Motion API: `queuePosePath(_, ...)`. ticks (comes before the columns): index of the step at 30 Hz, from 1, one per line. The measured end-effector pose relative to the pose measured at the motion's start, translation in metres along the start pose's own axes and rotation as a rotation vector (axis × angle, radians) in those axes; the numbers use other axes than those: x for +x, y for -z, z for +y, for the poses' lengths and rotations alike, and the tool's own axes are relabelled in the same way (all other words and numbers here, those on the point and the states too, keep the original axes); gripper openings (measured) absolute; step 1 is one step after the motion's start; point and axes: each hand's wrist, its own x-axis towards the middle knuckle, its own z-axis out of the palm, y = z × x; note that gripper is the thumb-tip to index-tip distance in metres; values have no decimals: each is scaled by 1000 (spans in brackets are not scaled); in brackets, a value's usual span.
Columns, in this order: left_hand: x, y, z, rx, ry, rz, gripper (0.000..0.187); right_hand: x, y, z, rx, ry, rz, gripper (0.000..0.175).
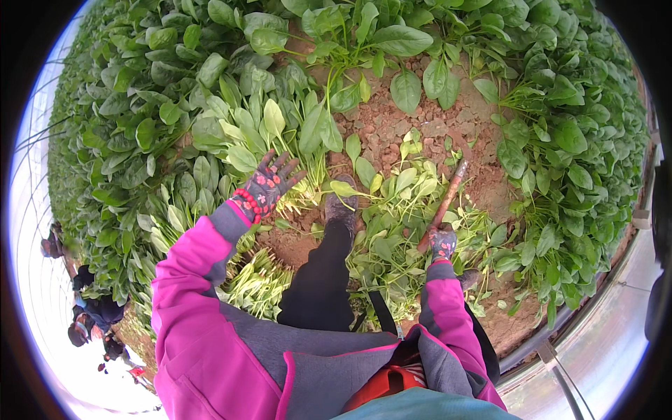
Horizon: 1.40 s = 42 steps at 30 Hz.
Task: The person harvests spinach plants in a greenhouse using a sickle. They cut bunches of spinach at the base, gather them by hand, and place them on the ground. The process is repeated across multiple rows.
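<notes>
My left hand (266, 186), in a dark floral glove with a red bead bracelet (251, 206) at the wrist, is spread with nothing in it. It is over the edge of a pile of cut spinach (314, 176); whether it touches the stems I cannot tell. In my right hand (442, 242), also gloved, is the wooden handle (450, 190) of a hand tool, pointing forward. Its rusty metal head (460, 143) blends into the soil, so its full shape is unclear. Loose spinach leaves (386, 244) lie between my right hand and my boot (341, 202).
Standing spinach (404, 41) grows ahead, with more rows (569, 136) to the right. Bare cracked soil (388, 123) lies in front. Another cut pile (257, 281) is by my leg. A pipe (525, 352) edges the bed at lower right. Other people (97, 312) are far left.
</notes>
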Motion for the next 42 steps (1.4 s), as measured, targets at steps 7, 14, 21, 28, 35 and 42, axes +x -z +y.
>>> queuePosePath(7,45,50,2,-297,-38,240,38,-4,-23,-11,1198,-246,-445,51)
queuePosePath(14,118,85,-4,-443,-104,524,27,-8,3,-36,1189,-45,-597,46)
queuePosePath(21,154,89,-1,-1322,-14,266,28,-50,7,-72,1778,-142,-829,40)
queuePosePath(28,264,65,-60,-1839,-123,123,34,-41,1,-69,1246,-138,-480,24)
queuePosePath(35,415,97,-80,-175,234,102,20,53,6,-128,1949,-109,-1295,19)
queuePosePath(42,401,98,-147,-252,280,137,25,15,-53,-149,1243,-91,-424,17)
